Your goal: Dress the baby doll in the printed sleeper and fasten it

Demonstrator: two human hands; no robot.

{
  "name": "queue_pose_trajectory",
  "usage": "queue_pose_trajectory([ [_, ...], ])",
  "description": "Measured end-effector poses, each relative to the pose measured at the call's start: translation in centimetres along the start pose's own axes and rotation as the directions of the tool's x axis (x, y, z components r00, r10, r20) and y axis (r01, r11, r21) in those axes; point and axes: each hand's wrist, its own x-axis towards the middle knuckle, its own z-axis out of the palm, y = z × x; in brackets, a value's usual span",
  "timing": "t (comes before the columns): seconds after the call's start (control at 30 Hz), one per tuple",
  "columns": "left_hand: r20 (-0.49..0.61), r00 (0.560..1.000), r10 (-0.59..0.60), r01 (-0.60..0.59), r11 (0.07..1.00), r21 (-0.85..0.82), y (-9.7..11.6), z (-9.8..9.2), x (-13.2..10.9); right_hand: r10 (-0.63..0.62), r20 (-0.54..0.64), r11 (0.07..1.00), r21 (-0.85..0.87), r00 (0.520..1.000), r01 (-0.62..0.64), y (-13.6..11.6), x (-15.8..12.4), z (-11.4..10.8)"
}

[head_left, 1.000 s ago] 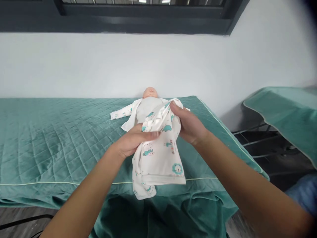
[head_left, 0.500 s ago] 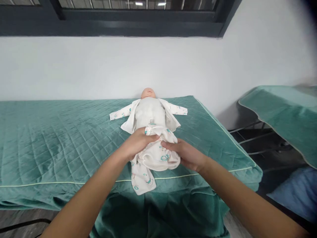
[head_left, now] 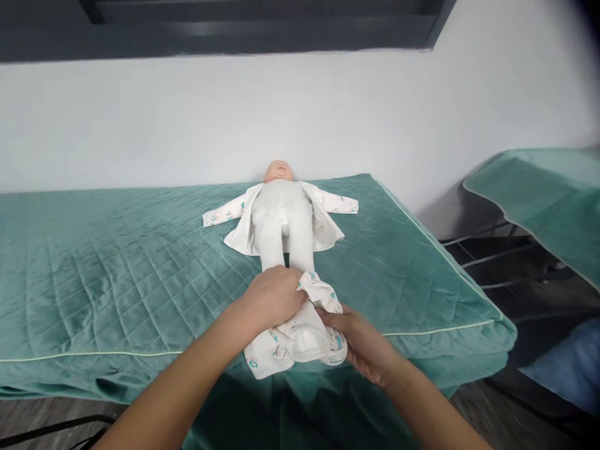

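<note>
A baby doll (head_left: 284, 215) lies on its back on the green quilted bed (head_left: 117, 262), head toward the wall, with an open white printed jacket (head_left: 328, 225) spread under it. White printed baby trousers (head_left: 300, 334) are bunched at the doll's feet near the bed's front edge. My left hand (head_left: 274, 297) is closed on the top of the bunched trousers over the doll's feet. My right hand (head_left: 359, 337) grips the same trousers from below and the right.
A white wall runs behind the bed under a dark window frame (head_left: 234, 28). A second green-covered bed (head_left: 539, 200) stands to the right across a dark gap with metal frame bars. Something blue (head_left: 572, 369) lies low at the right edge.
The trousers were held up over the doll's body, then drawn down along its legs to the feet. Both hands moved toward the bed's front edge. The doll's legs now lie bare.
</note>
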Motion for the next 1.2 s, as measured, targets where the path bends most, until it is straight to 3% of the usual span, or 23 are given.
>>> queue_pose_trajectory([
  [0.17, 0.023, 1.0, -0.02, 0.02, 1.0, 0.015, 1.0, -1.1, 0.1, -0.054, -0.045, 0.998, 0.037, 0.998, 0.056, 1.3, 0.1, 0.4],
  [0.23, 0.042, 0.999, -0.007, 0.007, 1.0, 0.014, 1.0, -0.8, 0.5, -0.132, -0.174, 0.99, -0.072, 0.976, 0.122, 1.8, 0.4, 0.1],
  [0.33, 0.029, 1.0, 0.009, -0.009, 1.0, 0.012, 0.3, 0.3, 1.2, -0.347, -0.308, 0.905, -0.358, 0.886, 0.229, 2.2, 1.0, -0.5],
  [0.5, -0.049, 0.999, 0.008, -0.01, 0.999, -0.035, -0.6, 1.5, 1.0, -0.485, -0.27, 0.752, -0.615, 0.832, 0.238, 2.1, 1.5, -0.8],
  [0.63, -0.023, 1.0, 0.002, -0.006, 0.986, -0.166, -0.7, 1.5, 0.5, -0.525, -0.306, 0.75, -0.607, 0.794, 0.263, 2.2, 2.0, -0.9],
  [0.77, -0.031, 0.998, 0.054, -0.063, 0.877, -0.477, -0.7, 1.0, 0.1, -0.526, -0.335, 0.806, -0.489, 0.782, 0.334, 2.1, 2.6, -0.9],
  [0.9, 0.061, 0.993, 0.103, -0.023, 0.662, -0.749, -1.0, 0.2, -0.6, -0.542, -0.321, 0.823, -0.39, 0.777, 0.413, 1.3, 3.2, -1.1],
  [1.0, 0.131, 0.977, 0.168, 0.025, 0.521, -0.853, -1.5, -0.6, -0.8, -0.602, -0.291, 0.781, -0.409, 0.744, 0.472, 0.0, 4.5, -1.7],
  [1.1, 0.049, 0.991, 0.121, -0.015, 0.479, -0.878, -2.2, -1.4, -0.1, -0.691, -0.241, 0.687, -0.511, 0.681, 0.516, -1.6, 6.5, -2.3],
  [1.2, -0.122, 0.992, 0.012, -0.109, 0.544, -0.832, -2.6, -1.9, 1.6, -0.758, -0.175, 0.59, -0.594, 0.628, 0.547, -3.2, 8.6, -2.6],
])
